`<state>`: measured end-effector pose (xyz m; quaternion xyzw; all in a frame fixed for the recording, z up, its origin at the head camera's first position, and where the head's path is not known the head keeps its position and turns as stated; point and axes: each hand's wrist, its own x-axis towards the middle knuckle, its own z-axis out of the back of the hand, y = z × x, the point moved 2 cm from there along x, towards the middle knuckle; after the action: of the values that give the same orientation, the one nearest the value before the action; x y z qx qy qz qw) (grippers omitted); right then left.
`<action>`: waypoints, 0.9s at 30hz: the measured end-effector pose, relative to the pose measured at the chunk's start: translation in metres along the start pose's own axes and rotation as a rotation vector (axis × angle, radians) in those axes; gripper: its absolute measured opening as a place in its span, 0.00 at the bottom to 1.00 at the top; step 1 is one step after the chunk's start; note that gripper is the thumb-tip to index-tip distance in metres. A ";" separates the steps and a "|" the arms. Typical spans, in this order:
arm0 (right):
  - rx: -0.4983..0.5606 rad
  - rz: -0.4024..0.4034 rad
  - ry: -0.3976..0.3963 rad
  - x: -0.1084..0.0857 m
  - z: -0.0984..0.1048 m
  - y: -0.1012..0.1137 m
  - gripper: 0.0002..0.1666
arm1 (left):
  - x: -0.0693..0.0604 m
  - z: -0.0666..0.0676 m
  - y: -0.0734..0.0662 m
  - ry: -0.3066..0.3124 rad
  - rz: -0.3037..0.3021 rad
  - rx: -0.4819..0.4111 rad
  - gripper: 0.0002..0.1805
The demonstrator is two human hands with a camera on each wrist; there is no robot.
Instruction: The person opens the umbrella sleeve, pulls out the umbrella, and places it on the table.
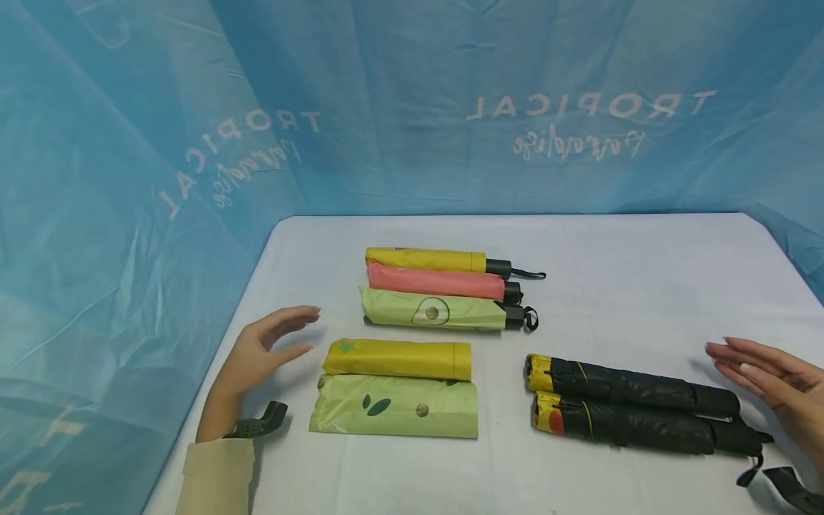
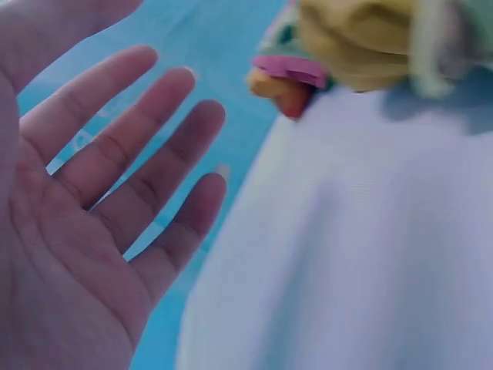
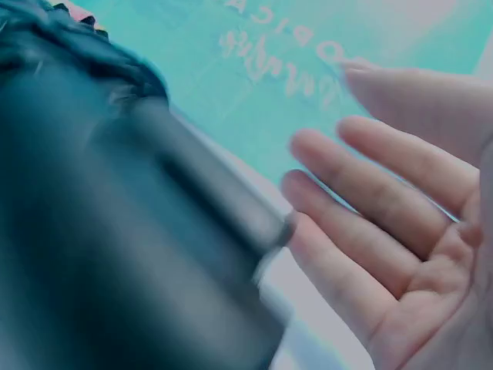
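Observation:
My left hand [image 1: 254, 354] hovers left of the umbrella covers, fingers loosely bent and holding nothing. Nearest to it lie a yellow umbrella cover [image 1: 399, 359] and a pale green avocado-print cover [image 1: 393, 408], side by side. At the right edge my right hand [image 1: 790, 386] is held with fingers extended, apart from the handle ends of two folded black umbrellas, one farther back [image 1: 644, 385] and one nearer [image 1: 650, 427]. In the right wrist view a black umbrella [image 3: 115, 231] looms blurred beside the extended fingers [image 3: 393, 193].
Behind the covers lie three folded umbrellas in sleeves with black handles: yellow [image 1: 425, 259], pink-red [image 1: 438, 281] and avocado-print green [image 1: 386, 306]. All rest on a white table [image 1: 618, 286]. A blue printed curtain [image 1: 412, 107] hangs along its back and left.

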<state>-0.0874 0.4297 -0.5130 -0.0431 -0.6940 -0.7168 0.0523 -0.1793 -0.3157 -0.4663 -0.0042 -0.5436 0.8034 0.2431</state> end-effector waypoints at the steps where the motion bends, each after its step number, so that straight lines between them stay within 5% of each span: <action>1: -0.004 0.060 0.022 0.003 0.000 0.006 0.28 | 0.003 0.003 -0.004 -0.004 -0.025 -0.011 0.32; 7: -0.083 0.246 0.112 0.036 -0.032 0.066 0.25 | 0.035 0.013 -0.030 0.044 -0.129 -0.106 0.29; 14: 0.032 0.287 0.263 0.092 -0.105 0.111 0.22 | 0.088 -0.005 -0.040 0.163 -0.049 -0.035 0.25; 20: -0.107 0.172 0.393 0.136 -0.176 0.091 0.17 | 0.120 -0.024 -0.023 0.283 -0.011 0.031 0.25; 27: -0.103 0.043 0.473 0.159 -0.213 0.051 0.18 | 0.117 -0.024 0.003 0.289 0.033 -0.056 0.24</action>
<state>-0.2356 0.2130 -0.4479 0.1086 -0.6240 -0.7401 0.2262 -0.2771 -0.2496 -0.4486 -0.1354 -0.5251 0.7827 0.3054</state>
